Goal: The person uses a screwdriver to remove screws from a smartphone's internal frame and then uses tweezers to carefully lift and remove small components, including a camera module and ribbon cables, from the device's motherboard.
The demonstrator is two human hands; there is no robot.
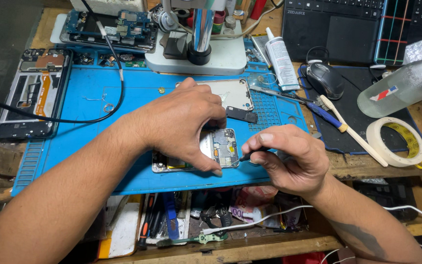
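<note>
Head view: the left hand presses the opened phone flat on the blue mat at the worktop's front edge. The right hand pinches a small screwdriver, tip at the phone's edge. Advisable: keep the tool upright, pressure light, phone pinned.

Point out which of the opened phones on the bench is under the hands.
The opened phone at the blue mat's front edge, pinned by the left hand; the others lie untouched at the mat's far-left side.

The left hand covers much of the opened phone; the tool tip is too small to tell.
</note>
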